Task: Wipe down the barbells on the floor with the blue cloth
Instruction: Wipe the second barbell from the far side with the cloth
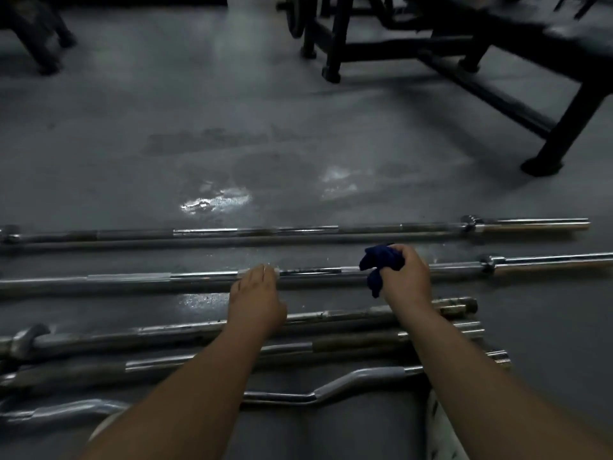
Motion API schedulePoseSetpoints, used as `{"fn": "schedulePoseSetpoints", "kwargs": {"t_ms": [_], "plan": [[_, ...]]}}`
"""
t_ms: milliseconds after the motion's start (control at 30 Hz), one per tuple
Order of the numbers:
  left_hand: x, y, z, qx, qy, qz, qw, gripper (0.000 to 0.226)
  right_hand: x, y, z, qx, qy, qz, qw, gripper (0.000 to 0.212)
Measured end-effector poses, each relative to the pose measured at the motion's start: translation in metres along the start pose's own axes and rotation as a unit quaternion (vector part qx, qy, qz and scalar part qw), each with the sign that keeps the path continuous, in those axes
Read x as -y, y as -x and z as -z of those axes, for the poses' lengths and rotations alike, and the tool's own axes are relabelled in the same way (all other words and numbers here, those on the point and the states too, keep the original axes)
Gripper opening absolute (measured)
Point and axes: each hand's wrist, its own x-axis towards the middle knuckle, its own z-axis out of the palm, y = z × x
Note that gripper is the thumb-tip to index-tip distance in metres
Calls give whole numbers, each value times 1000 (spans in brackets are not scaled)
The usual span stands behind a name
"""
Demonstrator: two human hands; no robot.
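Several steel barbells lie side by side on the grey floor. The farthest barbell (252,233) runs left to right; the second barbell (132,280) lies nearer. My right hand (406,277) is shut on a bunched blue cloth (378,263) and presses it onto the second barbell's shaft. My left hand (257,298) rests with straight fingers, fingertips touching the same shaft about a hand's width left of the cloth. Nearer to me lie shorter bars (331,318) and a curl bar (348,381), partly hidden under my forearms.
A black bench frame (564,127) with feet stands at the back right, and another dark machine leg (43,44) at the back left. Wet, shiny patches (215,202) mark the floor beyond the bars. Open floor lies between bars and equipment.
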Motion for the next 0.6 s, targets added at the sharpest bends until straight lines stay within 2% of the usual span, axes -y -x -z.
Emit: {"fn": "schedulePoseSetpoints", "kwargs": {"t_ms": [267,400,600], "plan": [[22,-68,-48,71,0,8,997,73,-55,-53,-61,-12,68,-76,995,32],[31,-98,-66,79,-9,-4,997,76,-76,-78,-81,-29,80,-112,990,44],[54,-124,-92,83,-41,-38,995,79,-97,-108,-107,-46,112,-100,988,35]]}}
